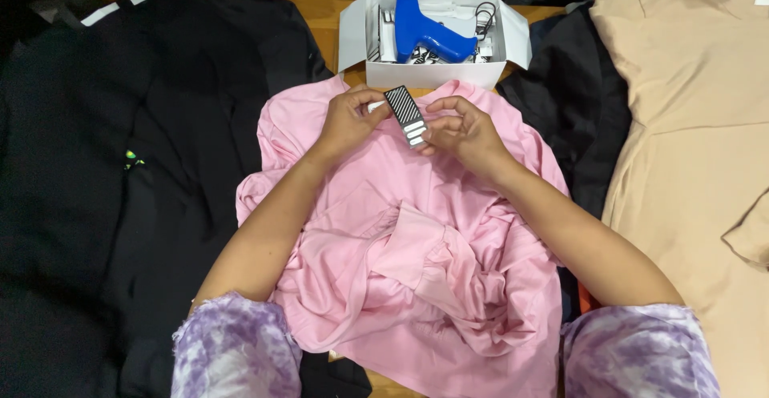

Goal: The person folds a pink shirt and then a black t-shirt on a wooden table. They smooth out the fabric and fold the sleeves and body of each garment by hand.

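Note:
A crumpled pink garment (416, 246) lies in front of me on the table. Both hands hover over its collar end. My left hand (350, 119) pinches the upper end of a small black striped hang tag (405, 113). The lower end of the tag, with white patches, rests against the fingers of my right hand (462, 130). The tag sits tilted between the two hands, just above the pink fabric.
An open white box (356, 26) behind the pink garment holds a blue tagging gun (428, 30) and small loose parts. Black garments (120, 166) cover the left side, a dark one (573, 94) lies at right, and a beige garment (697, 126) fills the far right.

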